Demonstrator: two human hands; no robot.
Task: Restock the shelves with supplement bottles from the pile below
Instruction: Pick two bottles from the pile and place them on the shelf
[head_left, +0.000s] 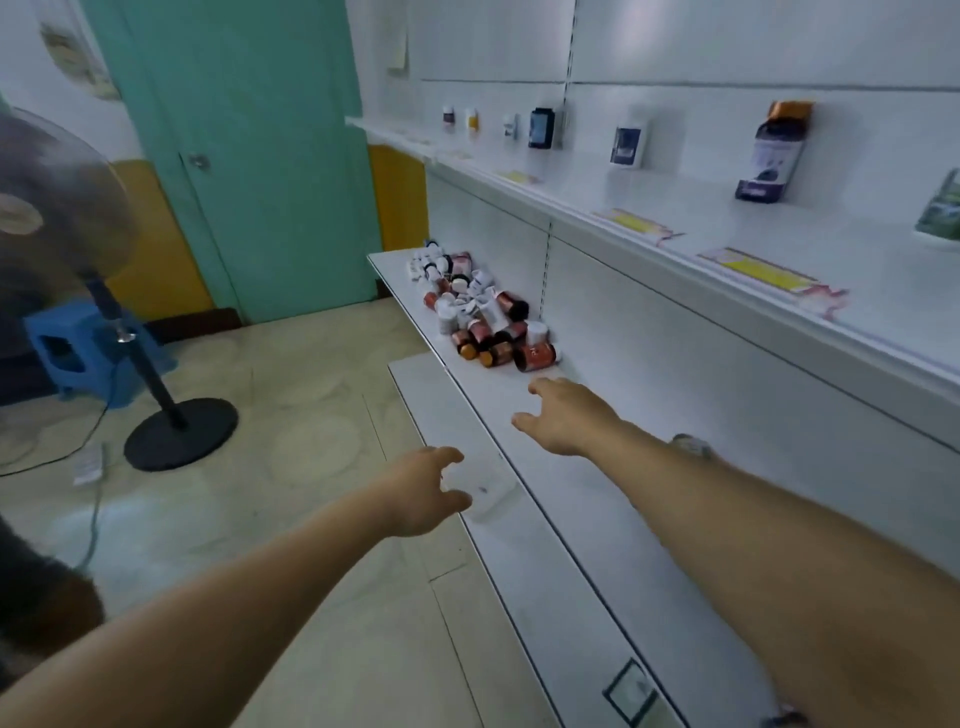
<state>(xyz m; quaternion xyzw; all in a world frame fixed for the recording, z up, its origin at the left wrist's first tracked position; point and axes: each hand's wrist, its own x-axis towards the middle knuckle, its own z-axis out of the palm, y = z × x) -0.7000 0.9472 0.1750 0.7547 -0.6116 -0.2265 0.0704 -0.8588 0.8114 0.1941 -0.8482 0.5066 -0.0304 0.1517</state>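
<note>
A pile of supplement bottles (475, 312) lies on the far end of the white lower shelf (571, 499), most of them on their sides, red, orange and white. My right hand (563, 415) reaches over this shelf, fingers relaxed and empty, a short way in front of the nearest red bottle (535, 356). My left hand (423, 491) hangs at the shelf's front edge, fingers loosely spread, holding nothing. On the upper shelf (727, 249) several bottles and boxes (771, 150) stand spaced along the back wall.
Yellow price labels (758, 270) run along the upper shelf's front edge. A standing fan (67, 218) with a round black base (182, 434) and a blue stool (78, 348) stand on the tiled floor at left. A green door (260, 156) is behind.
</note>
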